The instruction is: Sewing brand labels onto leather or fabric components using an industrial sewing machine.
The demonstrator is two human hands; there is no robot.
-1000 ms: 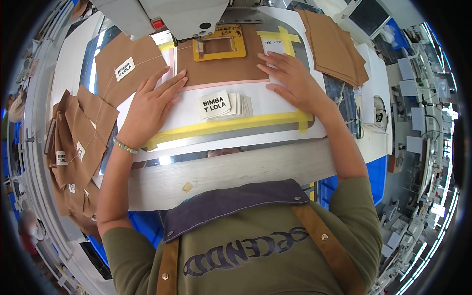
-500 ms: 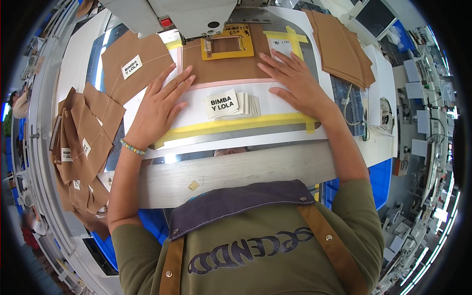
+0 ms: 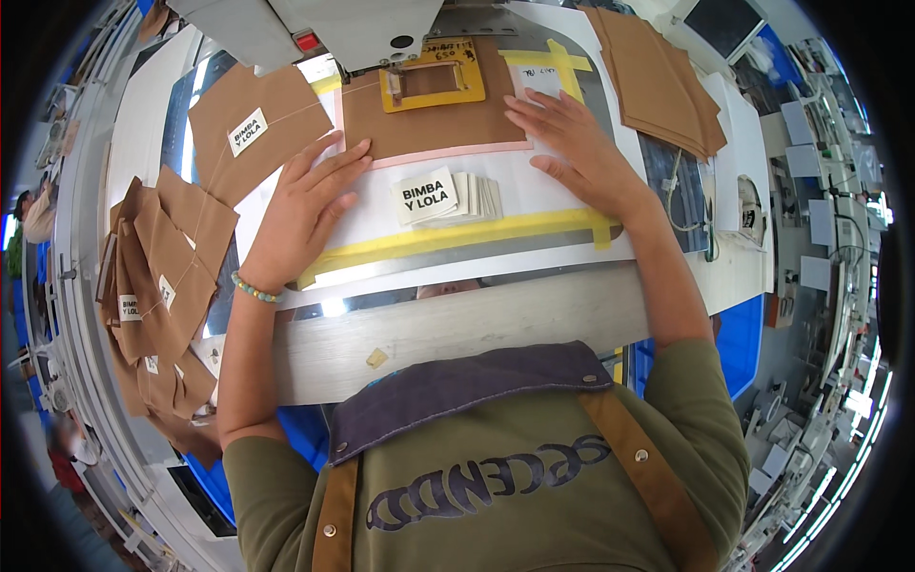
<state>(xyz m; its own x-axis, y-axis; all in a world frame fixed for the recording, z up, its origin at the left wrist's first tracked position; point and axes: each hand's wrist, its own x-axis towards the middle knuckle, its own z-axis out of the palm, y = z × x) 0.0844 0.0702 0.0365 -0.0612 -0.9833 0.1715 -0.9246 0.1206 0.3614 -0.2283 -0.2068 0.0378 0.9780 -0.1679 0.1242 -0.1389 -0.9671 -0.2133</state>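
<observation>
A brown panel (image 3: 429, 129) lies under the sewing machine head (image 3: 343, 24), inside a pink border on a white, yellow-taped board. A yellow rectangular frame (image 3: 472, 81) sits on the panel below the machine. My left hand (image 3: 310, 205) rests flat, fingers apart, fingertips at the panel's lower left corner and pink edge. My right hand (image 3: 586, 153) is open, fingers spread over the panel's right edge and a white paper patch with tape. Between my hands lies a fanned stack of white printed labels (image 3: 424, 197).
A brown piece with a label (image 3: 257, 95) lies left, above a crumpled heap of labelled brown pieces (image 3: 152, 267). Stacked brown panels (image 3: 658, 86) and a monitor (image 3: 717, 27) are at the back right. Blue bins (image 3: 734, 348) are below the table; blurred people stand far left.
My hands stay spread on the work, with only slight shifts of the fingers. The whole view has shifted a little; nothing has been picked up or let go.
</observation>
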